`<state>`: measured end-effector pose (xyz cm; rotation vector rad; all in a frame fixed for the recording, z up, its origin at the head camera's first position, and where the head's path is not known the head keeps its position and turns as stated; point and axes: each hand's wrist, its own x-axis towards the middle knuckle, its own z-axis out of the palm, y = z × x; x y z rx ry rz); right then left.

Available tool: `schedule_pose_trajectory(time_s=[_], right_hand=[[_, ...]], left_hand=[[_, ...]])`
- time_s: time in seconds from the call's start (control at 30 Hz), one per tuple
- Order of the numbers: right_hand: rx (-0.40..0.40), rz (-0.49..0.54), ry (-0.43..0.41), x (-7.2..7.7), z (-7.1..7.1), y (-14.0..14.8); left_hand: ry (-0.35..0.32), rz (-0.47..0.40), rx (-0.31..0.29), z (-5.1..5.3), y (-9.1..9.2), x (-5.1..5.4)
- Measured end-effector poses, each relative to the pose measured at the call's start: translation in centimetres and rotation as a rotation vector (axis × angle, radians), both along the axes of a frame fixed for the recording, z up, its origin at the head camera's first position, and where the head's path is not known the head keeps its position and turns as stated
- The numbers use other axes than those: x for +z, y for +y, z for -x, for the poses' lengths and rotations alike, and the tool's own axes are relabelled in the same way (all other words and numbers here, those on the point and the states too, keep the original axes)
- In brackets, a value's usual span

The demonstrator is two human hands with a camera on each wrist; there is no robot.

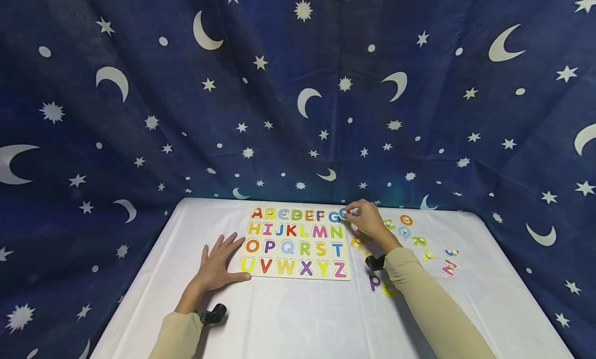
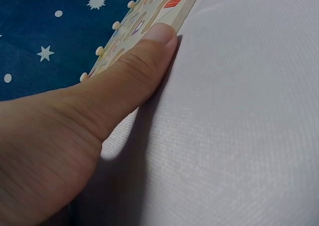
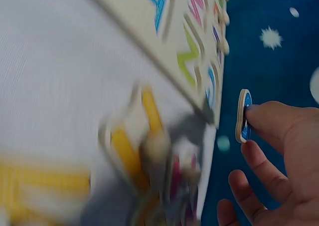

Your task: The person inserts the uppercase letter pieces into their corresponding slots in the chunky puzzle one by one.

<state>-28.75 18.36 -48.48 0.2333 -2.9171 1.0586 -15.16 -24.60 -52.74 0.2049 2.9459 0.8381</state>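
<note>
A wooden alphabet puzzle board (image 1: 298,277) lies on the white table, with knobbed letters seated along its top row from A to F. My right hand (image 1: 368,219) pinches a blue letter piece (image 3: 245,116) between thumb and fingers, just above and right of the board's top right corner, beside the blue G recess (image 1: 333,217). The piece is edge-on in the right wrist view, so its letter cannot be read. My left hand (image 1: 216,266) is spread at the board's left side; its thumb (image 2: 144,56) touches the board's edge.
Loose knobbed letters lie right of the board, among them an orange O (image 1: 406,221), a green R (image 1: 419,241), a pink N or Z (image 1: 449,268) and a purple P (image 1: 374,283). My right forearm partly covers some. A starry blue curtain (image 1: 298,90) hangs behind the table.
</note>
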Motion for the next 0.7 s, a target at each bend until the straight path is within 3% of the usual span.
schedule_pose_trajectory(time_s=[0.37,0.7], right_hand=[[-0.031,-0.034,-0.006,-2.4,0.8,-2.6],[-0.031,-0.036,-0.008,-2.6,1.1,-3.2]], left_hand=[[0.003,-0.007,-0.008,0.0,0.4,0.0],[-0.011,0.009,0.004,0.2,0.0,-0.4]])
